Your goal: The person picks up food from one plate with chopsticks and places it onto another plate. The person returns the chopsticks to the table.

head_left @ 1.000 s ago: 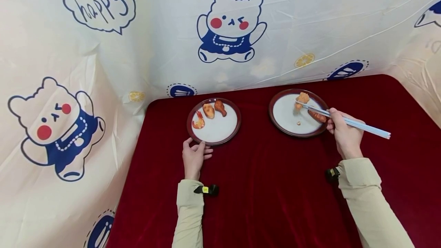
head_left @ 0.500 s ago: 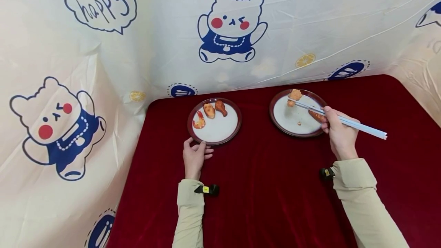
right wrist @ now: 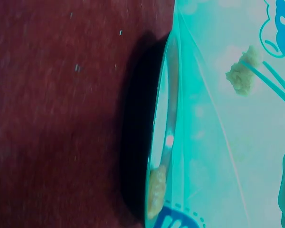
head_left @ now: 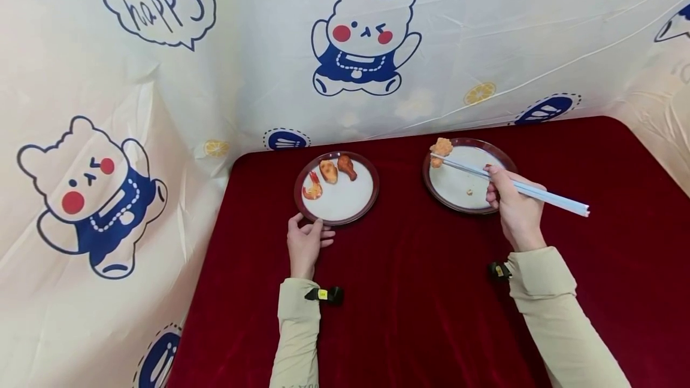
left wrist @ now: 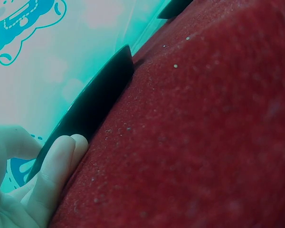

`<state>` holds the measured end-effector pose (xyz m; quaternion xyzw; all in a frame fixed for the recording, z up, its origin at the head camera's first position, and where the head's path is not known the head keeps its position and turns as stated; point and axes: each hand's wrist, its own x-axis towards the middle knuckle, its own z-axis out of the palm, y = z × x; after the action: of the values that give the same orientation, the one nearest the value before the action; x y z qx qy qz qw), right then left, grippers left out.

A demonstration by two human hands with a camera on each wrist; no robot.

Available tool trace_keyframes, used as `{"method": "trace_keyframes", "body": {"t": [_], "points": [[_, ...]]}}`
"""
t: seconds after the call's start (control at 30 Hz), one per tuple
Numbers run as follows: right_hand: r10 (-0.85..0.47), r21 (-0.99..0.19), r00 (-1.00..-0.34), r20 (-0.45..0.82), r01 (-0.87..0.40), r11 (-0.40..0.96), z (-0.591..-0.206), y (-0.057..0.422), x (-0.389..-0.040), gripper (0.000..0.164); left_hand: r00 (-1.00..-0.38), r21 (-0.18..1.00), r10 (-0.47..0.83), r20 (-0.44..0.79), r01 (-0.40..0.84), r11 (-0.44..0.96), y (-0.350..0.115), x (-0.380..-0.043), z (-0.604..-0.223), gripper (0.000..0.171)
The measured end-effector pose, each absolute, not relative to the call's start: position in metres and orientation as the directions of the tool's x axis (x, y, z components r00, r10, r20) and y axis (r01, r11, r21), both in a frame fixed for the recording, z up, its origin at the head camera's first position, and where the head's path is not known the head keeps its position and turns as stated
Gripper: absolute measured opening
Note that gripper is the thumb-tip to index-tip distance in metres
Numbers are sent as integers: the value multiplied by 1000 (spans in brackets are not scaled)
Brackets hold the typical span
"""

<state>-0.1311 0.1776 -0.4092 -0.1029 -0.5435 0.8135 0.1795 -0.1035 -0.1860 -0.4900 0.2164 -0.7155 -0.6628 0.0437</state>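
In the head view my right hand (head_left: pixel 517 211) grips a pair of pale blue chopsticks (head_left: pixel 544 194). Their tips hold a golden, craggy piece of fried chicken (head_left: pixel 443 147) over the left rim of the right plate (head_left: pixel 458 203); the right wrist view has this fried chicken (right wrist: pixel 243 73) well above the plate. My left hand (head_left: pixel 304 247) holds the near edge of the left plate (head_left: pixel 345 205), with fingers on both sides of the rim (left wrist: pixel 97 95) in the left wrist view. On that plate lie a shrimp (head_left: pixel 312 187), a browned oval piece (head_left: pixel 328 171) and a drumstick (head_left: pixel 347 167).
A small crumb (head_left: pixel 469 192) sits on the right plate. Another brown food piece (right wrist: pixel 156 192) rests at its edge, mostly covered by the right hand in the head view. Dark red cloth (head_left: pixel 399 292) covers the table; a printed white curtain (head_left: pixel 259 47) stands behind it.
The right hand has moved left with the chopsticks, carrying the fried chicken from above the middle of the right plate to its left rim. The left hand keeps its place at the left plate.
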Motion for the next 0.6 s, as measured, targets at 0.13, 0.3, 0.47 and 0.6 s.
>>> {"method": "trace_keyframes", "body": {"t": [0.13,0.3,0.47,0.6], "points": [[375,-927,-927,28,-164,-337,-409,167,-131,14,-902,966,-364,-232,-257,22,-186,-104,-490,59],[331,-941,-942,58,-162,-298,-408,152,-132,14,-903,966,-362,-232,-256,20,-187,-104,-491,58],[267,-952,-962,63,-138,-273,-408,134,-132,11,-901,966,-367,-231,-258,24,-187,-105,-491,58],[241,-961,-969,62,-123,-248,-409,119,-133,11,-898,965,-371,-236,-262,22,-186,-104,-490,58]]}}
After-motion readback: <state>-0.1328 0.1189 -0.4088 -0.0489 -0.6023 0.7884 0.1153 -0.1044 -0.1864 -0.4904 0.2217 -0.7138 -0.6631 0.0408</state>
